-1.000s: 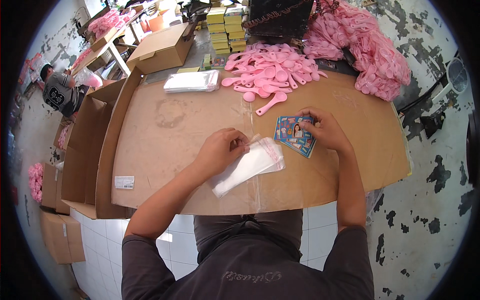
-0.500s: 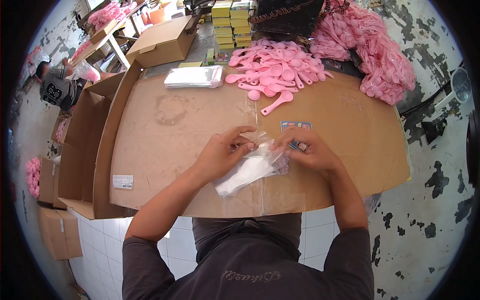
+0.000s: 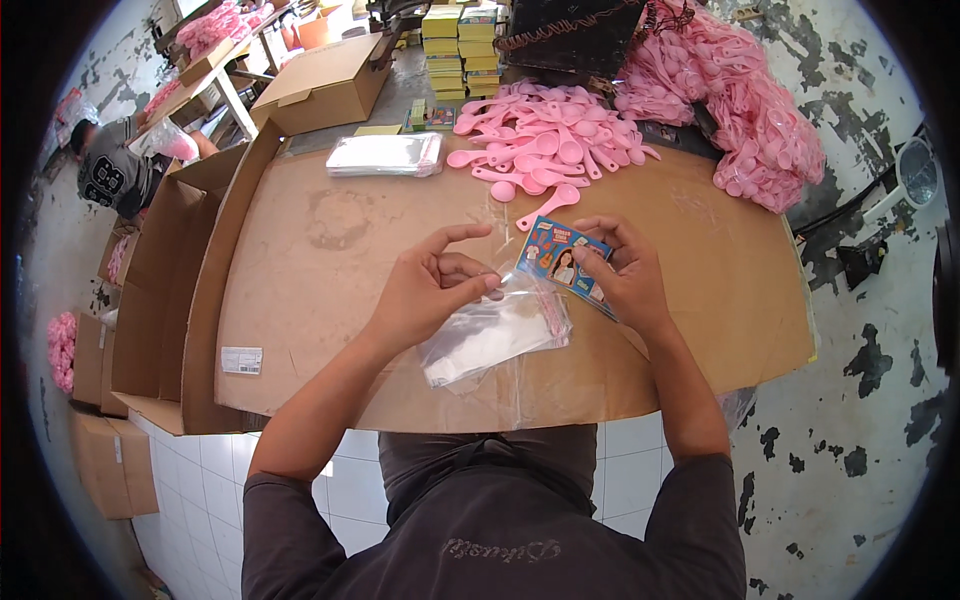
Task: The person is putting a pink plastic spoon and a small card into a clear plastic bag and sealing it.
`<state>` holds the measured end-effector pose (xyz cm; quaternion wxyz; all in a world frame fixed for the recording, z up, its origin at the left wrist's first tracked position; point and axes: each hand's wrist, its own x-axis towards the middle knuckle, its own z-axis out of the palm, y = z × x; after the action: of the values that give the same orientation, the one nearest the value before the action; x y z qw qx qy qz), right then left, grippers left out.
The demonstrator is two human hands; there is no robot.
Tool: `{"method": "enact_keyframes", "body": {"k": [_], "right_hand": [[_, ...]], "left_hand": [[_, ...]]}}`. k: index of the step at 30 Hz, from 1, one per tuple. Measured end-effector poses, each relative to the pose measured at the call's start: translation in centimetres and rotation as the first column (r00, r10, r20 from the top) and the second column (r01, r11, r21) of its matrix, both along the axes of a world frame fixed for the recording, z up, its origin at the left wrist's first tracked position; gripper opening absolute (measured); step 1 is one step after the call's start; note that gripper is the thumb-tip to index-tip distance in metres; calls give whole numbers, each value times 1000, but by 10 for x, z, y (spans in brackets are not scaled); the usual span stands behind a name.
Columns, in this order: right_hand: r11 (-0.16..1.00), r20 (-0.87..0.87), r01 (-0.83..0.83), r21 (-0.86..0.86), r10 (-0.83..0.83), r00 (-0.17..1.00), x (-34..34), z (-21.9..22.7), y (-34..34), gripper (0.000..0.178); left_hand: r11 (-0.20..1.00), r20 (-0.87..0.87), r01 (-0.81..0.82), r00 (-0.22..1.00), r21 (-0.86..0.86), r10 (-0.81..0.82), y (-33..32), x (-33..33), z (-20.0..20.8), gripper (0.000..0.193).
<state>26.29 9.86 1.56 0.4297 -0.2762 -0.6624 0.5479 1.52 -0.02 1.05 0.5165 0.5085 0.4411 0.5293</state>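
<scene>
A broad sheet of brown cardboard point(image 3: 330, 300) covers the work surface, with a heap of pink plastic spoons point(image 3: 545, 140) at its far edge and a stack of clear bags point(image 3: 385, 155) lying to the left of that heap. Near the middle, the left hand point(image 3: 425, 295) pinches the open mouth of a clear plastic bag point(image 3: 495, 335) between thumb and fingers — the bag lies flat on the cardboard, trailing toward the person. Just beside it, the right hand point(image 3: 625, 280) grips a small colourful printed card point(image 3: 562, 262) by its right end, thumb on top, the card's lower left corner right at the bag's mouth.

Bare cardboard sheet point(image 3: 330, 290) left of hands, pink spoon pile point(image 3: 545, 140) blocking beyond, bag stack point(image 3: 385, 155) far-left.
</scene>
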Motion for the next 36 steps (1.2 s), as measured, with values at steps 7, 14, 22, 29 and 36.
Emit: {"method": "enact_keyframes", "body": {"k": [7,14,22,29,36], "right_hand": [[923,267,-126,364,26,963,5,11,0,21],[871,162,-58,488,-26,986,-1,17,-3,28],[786,447,-341,516,92,890,-12,40,-8,29],[976,207,-92,197,50,977,-32,27,-13,25],[798,431,-391,459,185,883,-32,18,32,25]], "left_hand": [[1000,-49,11,999,25,-9,-4,8,-2,60],[999,-119,11,993,45,-5,-7,10,2,58],[992,-176,33,984,119,-12,-9,10,3,55],[987,-41,-71,996,141,77,-9,10,-1,49],[986,-63,-112,991,125,120,-8,8,-4,44]]}}
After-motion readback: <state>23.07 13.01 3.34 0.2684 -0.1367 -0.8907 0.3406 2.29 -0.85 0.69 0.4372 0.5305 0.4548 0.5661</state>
